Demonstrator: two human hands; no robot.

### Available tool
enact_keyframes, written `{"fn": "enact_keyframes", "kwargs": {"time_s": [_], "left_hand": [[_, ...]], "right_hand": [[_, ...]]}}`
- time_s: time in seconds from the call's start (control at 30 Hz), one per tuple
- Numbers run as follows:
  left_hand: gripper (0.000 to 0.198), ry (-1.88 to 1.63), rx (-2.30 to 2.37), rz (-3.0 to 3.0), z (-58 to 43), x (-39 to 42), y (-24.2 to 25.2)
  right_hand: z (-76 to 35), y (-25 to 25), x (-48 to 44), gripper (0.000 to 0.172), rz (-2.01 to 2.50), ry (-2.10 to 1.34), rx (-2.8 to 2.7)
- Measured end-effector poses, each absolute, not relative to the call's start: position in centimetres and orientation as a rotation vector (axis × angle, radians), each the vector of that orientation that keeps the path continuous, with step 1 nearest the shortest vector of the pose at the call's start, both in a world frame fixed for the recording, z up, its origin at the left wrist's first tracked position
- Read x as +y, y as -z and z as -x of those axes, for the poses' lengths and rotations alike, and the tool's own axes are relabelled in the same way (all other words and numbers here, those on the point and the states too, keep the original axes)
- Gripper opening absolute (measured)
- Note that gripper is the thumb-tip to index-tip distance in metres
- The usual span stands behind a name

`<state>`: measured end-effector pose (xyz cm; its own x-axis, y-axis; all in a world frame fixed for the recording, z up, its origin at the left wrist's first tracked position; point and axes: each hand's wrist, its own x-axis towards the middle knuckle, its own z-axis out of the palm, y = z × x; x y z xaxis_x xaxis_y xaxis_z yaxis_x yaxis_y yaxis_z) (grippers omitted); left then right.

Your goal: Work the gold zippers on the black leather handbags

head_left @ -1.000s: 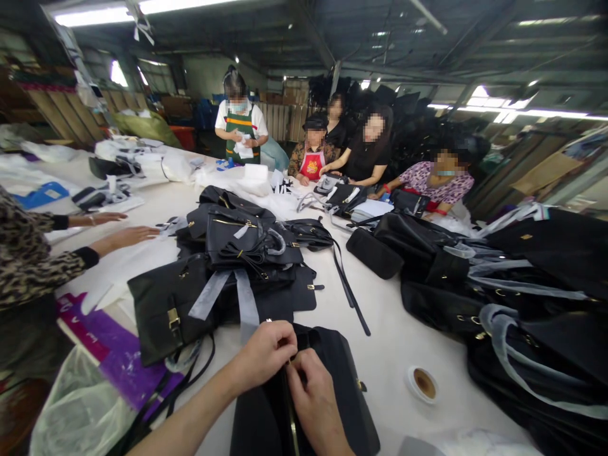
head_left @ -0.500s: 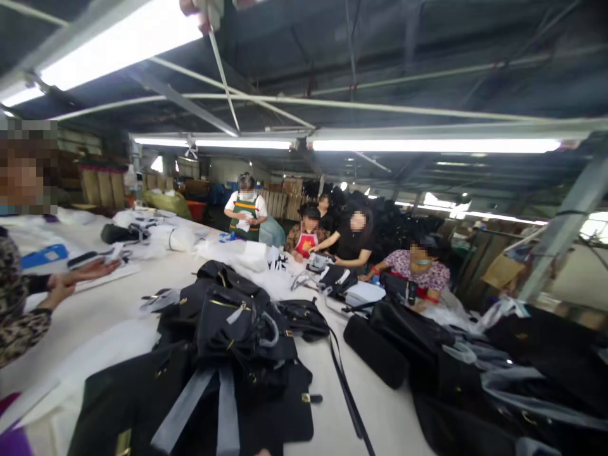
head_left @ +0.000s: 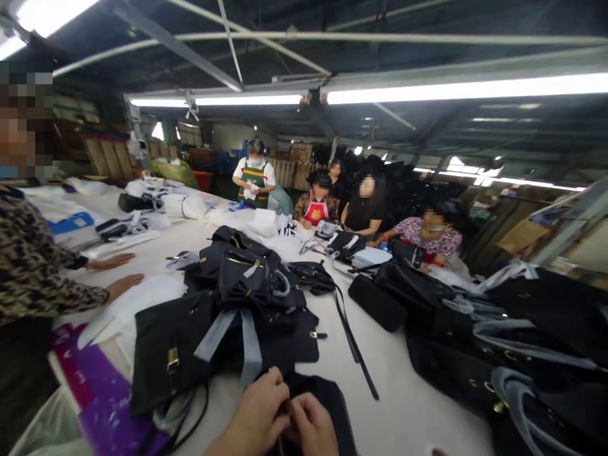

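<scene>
At the bottom centre, my left hand (head_left: pixel 259 408) and my right hand (head_left: pixel 313 427) are close together, fingers bent and pinching a small dark part of a black bag (head_left: pixel 332 396). The exact part is hidden by my fingers. Just beyond my hands lies a pile of black bags; on top is a small backpack (head_left: pixel 242 272) with a gold zip, a bow and a wrapped handle. To the left of my hands rests a black flap bag (head_left: pixel 164 354) with a gold clasp. Grey wrapped straps (head_left: pixel 251 348) hang from the pile towards my left hand.
More black bags with wrapped straps (head_left: pixel 522 335) are heaped on the right of the white table (head_left: pixel 380 380). A long black strap (head_left: pixel 354 345) trails across it. A co-worker's hands (head_left: pixel 121 278) rest flat at the left, near a purple bag (head_left: pixel 109 392). Several people work at the far side.
My view has tilted down, and both my hands are now visible on the black bag. The co-worker at left has lowered both hands to the table.
</scene>
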<state>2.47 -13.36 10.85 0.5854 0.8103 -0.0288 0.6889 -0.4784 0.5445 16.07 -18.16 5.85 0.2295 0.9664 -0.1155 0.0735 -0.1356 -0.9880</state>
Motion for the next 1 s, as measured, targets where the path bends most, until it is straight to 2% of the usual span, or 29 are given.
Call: {"fn": "enact_keyframes", "kwargs": {"time_s": [0.07,0.13,0.2,0.33,0.5,0.7,0.83,0.9,1.0], "left_hand": [[0.012,-0.367,1.154,-2.314,-2.4,-13.5,-11.3],[0.025,-0.409,1.119,-2.306,-2.1,-13.4,-11.7],[0.030,-0.437,1.071,-2.296,-1.8,-13.1,-12.0],[0.026,-0.392,0.970,-2.276,-1.6,-12.7,-12.5],[0.023,-0.330,1.058,-2.271,-2.4,-12.6,-12.3],[0.028,-0.332,0.870,-2.331,-2.9,-12.9,-12.8],[0.005,-0.344,0.909,-2.390,-3.3,-13.3,-12.6],[0.015,-0.403,0.945,-2.349,-3.6,-13.4,-12.1],[0.017,-0.462,1.036,-2.195,-3.9,-13.2,-11.4]], "right_hand": [[-15.7,-6.3,-18.6,0.034,1.484,-1.144,-0.944],[-15.6,-6.8,-18.6,0.031,1.554,-1.085,-0.996],[-15.6,-7.2,-18.7,0.029,1.630,-0.985,-1.121],[-15.9,-7.9,-19.6,0.028,1.713,-0.920,-1.211],[-16.3,-9.5,-20.6,0.030,1.713,-0.833,-1.282],[-17.6,-9.4,-20.4,0.033,1.698,-1.058,-1.037],[-17.8,-8.0,-20.1,0.034,1.625,-1.114,-0.964],[-17.6,-7.4,-20.1,0.034,1.607,-1.170,-0.924],[-17.1,-7.2,-20.5,0.031,1.672,-1.067,-1.010]]}}
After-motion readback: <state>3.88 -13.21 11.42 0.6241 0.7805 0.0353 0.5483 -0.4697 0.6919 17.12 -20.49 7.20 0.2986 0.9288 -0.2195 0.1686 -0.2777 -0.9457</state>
